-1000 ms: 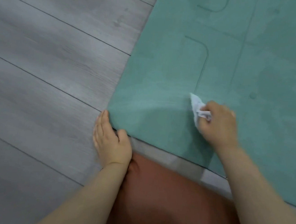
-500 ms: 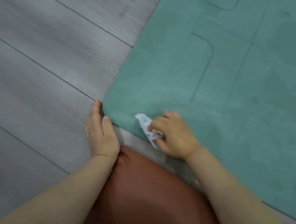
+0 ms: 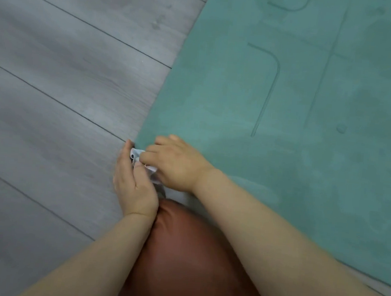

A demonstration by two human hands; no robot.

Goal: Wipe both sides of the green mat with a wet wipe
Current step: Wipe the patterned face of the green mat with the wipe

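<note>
The green mat (image 3: 300,110) lies flat on the floor and fills the right half of the view, with embossed lines on its surface. My right hand (image 3: 173,165) grips a crumpled white wet wipe (image 3: 138,155) and holds it down on the mat's near left corner. My left hand (image 3: 131,180) lies on the floor just left of that corner, fingers straight along the mat's edge and touching it, thumb against the wipe. Most of the wipe is hidden under my right hand.
Grey wood-look floor planks (image 3: 65,75) cover the left half. My knee in a reddish-brown trouser leg (image 3: 186,254) sits right below both hands, at the mat's near edge. A darker damp streak shows on the mat near my right forearm.
My right hand has swept the wipe left and toward me across the mat, from its middle to the near left corner. My left hand has stayed at that corner.
</note>
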